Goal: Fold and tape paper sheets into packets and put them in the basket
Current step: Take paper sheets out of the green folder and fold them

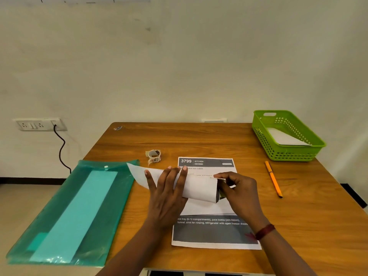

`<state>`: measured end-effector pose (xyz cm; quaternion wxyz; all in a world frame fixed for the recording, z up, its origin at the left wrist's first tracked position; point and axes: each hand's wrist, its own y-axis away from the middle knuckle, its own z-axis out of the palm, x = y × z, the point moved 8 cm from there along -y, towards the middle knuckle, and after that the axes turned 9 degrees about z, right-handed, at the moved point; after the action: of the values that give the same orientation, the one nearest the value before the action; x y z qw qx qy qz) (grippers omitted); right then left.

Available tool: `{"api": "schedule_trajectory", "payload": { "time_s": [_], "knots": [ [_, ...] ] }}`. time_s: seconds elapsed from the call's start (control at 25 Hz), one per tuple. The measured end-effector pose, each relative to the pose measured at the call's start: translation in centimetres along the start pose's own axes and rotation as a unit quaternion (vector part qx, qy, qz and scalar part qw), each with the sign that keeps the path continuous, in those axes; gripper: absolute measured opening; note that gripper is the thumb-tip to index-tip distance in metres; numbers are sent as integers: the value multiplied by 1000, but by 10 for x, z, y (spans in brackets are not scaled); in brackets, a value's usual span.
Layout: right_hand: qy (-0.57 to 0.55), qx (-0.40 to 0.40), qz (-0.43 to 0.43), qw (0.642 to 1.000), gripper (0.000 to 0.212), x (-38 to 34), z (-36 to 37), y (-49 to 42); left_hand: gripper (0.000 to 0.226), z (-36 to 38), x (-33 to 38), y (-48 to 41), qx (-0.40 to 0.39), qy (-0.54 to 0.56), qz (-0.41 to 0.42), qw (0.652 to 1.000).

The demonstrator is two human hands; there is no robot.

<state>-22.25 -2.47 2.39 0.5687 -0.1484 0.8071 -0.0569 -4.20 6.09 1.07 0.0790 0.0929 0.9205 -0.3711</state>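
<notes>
A white sheet (199,189) lies folded over at the middle of the wooden table (219,140), on top of a printed sheet (215,232) headed "3799 KITCHEN". My left hand (166,194) presses flat on the folded sheet's left part, fingers spread. My right hand (239,191) pinches the fold at its right end. A small roll of tape (154,155) rests just beyond the papers. The green basket (286,154) stands at the back right with a white packet (284,138) inside.
A green translucent folder (75,212) with paper inside covers the table's left front and overhangs the edge. An orange pen (273,178) lies right of the papers. A wall socket (39,124) with a black cable is at the left.
</notes>
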Motion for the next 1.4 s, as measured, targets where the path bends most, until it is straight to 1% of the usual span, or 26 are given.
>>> {"api": "schedule_trajectory", "payload": {
  "time_s": [0.12, 0.2, 0.32, 0.44, 0.52, 0.64, 0.72, 0.8, 0.88, 0.92, 1.0, 1.08, 1.12, 1.16, 1.24, 1.32, 1.4],
  "knots": [
    [-7, -30, 21, 999, 28, 14, -3, -4, 102, 5, -8, -7, -65, 17, 40, 997],
    [-18, -37, 40, 998, 29, 27, -4, -5, 99, 9, -12, -7, -95, 26, 67, 993],
    [-16, -14, 56, 998, 31, 42, -4, -2, 87, 14, -15, 3, -115, 42, 92, 988],
    [-16, 3, 46, 999, 29, 50, -1, 1, 78, 20, -15, 12, -117, 42, 97, 988],
    [-27, 22, 43, 998, 25, 52, -3, 5, 78, 23, -16, 15, -113, 48, 84, 989],
    [-47, 102, 60, 992, 14, 56, -15, 7, 73, 21, -20, 16, -75, 66, 47, 994],
    [-42, 159, 67, 984, 17, 60, -25, 11, 68, 16, -25, 18, -44, 63, 12, 997],
    [-4, 183, 62, 981, 19, 62, -28, 13, 67, 11, -34, 20, -19, 32, -42, 998],
    [72, 165, 50, 982, 20, 62, -22, 10, 73, 8, -44, 21, -6, 9, -90, 996],
    [124, 138, 33, 982, 21, 60, -17, 8, 76, 8, -45, 22, -6, 6, -98, 995],
    [231, 42, -18, 972, 24, 52, 2, 4, 83, 11, -42, 20, -22, 6, -87, 996],
    [333, -82, -35, 939, 43, 53, 25, 6, 88, 15, -40, 18, -38, 6, -75, 996],
    [369, -124, -39, 920, 52, 56, 33, 9, 89, 17, -40, 17, -47, 8, -72, 996],
    [392, -145, -49, 907, 57, 58, 38, 12, 90, 18, -40, 17, -56, 10, -69, 996],
    [409, -145, -79, 897, 60, 55, 40, 14, 91, 19, -38, 17, -73, 11, -66, 995],
    [409, -145, -86, 897, 58, 51, 39, 10, 92, 20, -39, 17, -80, 13, -70, 994],
    [388, -132, -75, 909, 54, 48, 33, 4, 92, 20, -39, 17, -86, 22, -72, 993]
  ]
}}
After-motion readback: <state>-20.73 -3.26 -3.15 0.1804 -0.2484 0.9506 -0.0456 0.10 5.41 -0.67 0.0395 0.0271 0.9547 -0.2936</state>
